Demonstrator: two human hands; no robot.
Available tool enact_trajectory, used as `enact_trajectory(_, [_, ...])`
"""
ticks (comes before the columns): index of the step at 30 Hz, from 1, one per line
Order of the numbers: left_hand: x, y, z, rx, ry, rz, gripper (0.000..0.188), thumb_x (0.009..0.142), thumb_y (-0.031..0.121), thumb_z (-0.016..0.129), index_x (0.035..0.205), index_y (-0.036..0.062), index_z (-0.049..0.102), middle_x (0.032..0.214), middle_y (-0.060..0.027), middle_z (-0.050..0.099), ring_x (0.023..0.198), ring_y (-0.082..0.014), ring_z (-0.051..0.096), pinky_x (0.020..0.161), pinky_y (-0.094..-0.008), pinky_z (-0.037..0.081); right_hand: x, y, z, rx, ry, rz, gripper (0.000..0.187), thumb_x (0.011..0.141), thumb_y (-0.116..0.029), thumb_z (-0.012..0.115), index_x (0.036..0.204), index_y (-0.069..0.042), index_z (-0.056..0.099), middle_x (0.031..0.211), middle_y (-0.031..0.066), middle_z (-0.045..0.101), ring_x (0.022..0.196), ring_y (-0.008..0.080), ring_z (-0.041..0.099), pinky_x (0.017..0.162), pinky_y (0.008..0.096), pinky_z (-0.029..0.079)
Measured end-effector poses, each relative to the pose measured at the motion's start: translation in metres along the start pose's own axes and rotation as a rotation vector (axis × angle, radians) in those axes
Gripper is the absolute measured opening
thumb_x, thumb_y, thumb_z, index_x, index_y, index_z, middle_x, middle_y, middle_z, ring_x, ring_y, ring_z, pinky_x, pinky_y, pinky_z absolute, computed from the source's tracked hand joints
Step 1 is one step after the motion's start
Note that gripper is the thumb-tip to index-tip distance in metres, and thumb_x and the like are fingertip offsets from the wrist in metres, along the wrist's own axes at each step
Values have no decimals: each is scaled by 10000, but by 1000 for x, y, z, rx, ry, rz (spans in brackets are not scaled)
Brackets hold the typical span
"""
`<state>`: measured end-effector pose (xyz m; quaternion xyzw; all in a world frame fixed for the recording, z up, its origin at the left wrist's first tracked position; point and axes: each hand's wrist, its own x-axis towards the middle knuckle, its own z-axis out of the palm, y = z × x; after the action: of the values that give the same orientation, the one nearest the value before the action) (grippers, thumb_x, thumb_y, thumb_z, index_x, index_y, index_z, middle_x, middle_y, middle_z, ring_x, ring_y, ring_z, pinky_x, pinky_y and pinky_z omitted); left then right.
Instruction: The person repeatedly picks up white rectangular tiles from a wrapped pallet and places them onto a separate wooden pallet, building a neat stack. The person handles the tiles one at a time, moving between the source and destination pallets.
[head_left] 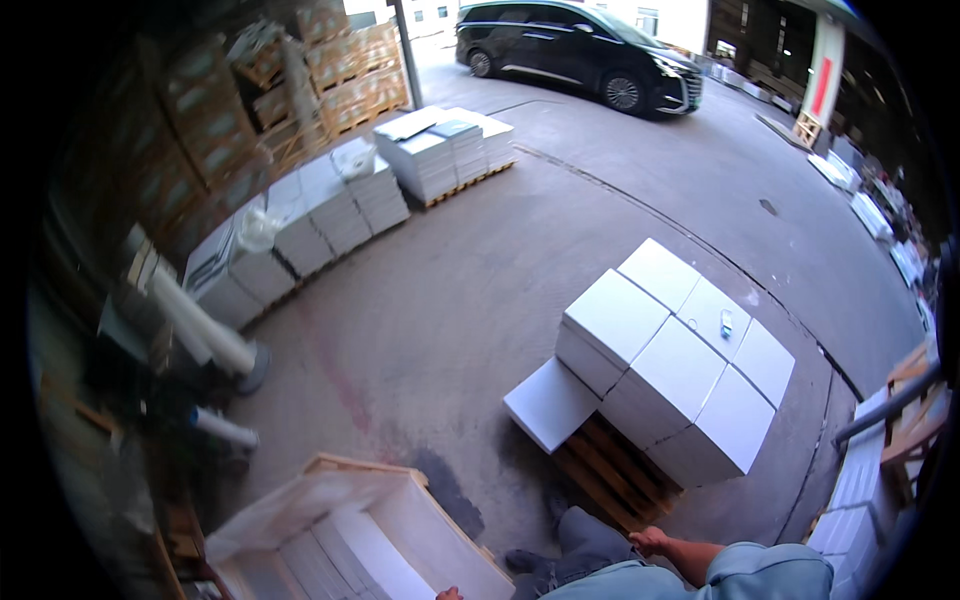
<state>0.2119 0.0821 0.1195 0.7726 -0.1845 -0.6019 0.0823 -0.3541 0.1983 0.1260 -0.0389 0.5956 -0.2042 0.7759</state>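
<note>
While the right hand (650, 541) is near the grey trousers (588, 535), its fingers look curled, but I cannot tell if they grasp something. The left hand (450, 594) is mostly cut by the lower edge, so its fingers' state cannot be told; it is near the wooden box (440, 525), where white boards (375, 550) lie. Ahead, white stacks (680, 365) stand on a pallet (612, 468).
</note>
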Motion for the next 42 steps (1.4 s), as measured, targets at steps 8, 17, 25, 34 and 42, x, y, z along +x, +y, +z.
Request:
enact_trajectory(8, [22, 140, 39, 18, -34, 140, 493, 915, 364, 469, 1290, 43, 443, 1052, -184, 596, 746, -274, 638, 530, -367, 526, 99, 7, -69, -1, 249, 89, 469, 847, -422, 554, 993, 14, 646, 954, 194, 656, 774, 309, 663, 622, 398, 546])
enact_trajectory(17, [25, 242, 90, 93, -10, 166, 490, 915, 344, 462, 1260, -5, 446, 1079, -189, 590, 777, -272, 650, 546, -359, 532, 102, -188, -40, 99, 432, -156, 422, 878, -350, 533, 948, 53, 634, 865, 164, 661, 674, 234, 644, 579, 344, 534])
enact_trajectory(25, [114, 329, 114, 356, -87, 102, 363, 894, 287, 506, 1065, -33, 502, 882, -166, 610, 651, -287, 655, 492, -382, 534, 104, -216, -16, 272, 447, -155, 462, 902, -375, 518, 995, 74, 584, 920, 180, 645, 745, 274, 650, 617, 384, 548])
enact_trajectory(34, [277, 446, 284, 1100, -115, 572, 434, 839, 386, 515, 919, -24, 636, 906, -247, 635, 859, -421, 606, 797, -463, 459, 167, -198, 4, 469, 623, -3, 483, 879, -412, 552, 1013, 51, 578, 906, 156, 639, 733, 228, 642, 569, 327, 532])
enact_trajectory(42, [443, 504, 435, 1194, -60, 729, 618, 881, 438, 469, 1226, -74, 468, 1227, -280, 498, 1133, -418, 484, 950, -437, 390, 387, -229, -27, 438, 579, -20, 506, 868, -481, 555, 961, 16, 588, 804, 112, 618, 641, 177, 595, 520, 290, 503])
